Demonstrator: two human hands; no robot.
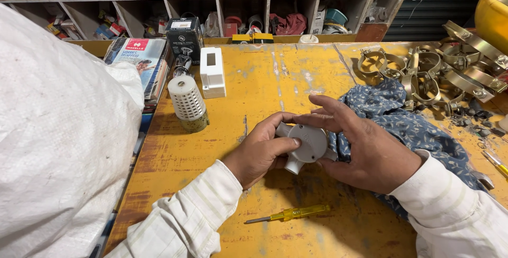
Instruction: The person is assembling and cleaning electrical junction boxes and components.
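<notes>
Matt grey plastic junction box (309, 143), worn yellow-painted table (264, 83), patterned cloth (407, 126), shiny metal clamps (439, 73)

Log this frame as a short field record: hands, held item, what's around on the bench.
left hand: grips the junction box from its left side
right hand: fingers over the box's right side and top
junction box: round, grey-white, stub outlets, held just above the bench
screwdriver: yellow handle, lying on the bench near the person, untouched
cloth: blue patterned, under the right hand
clamps: metal pile, far right
bench: yellow, worn
sack: white, at left
</notes>
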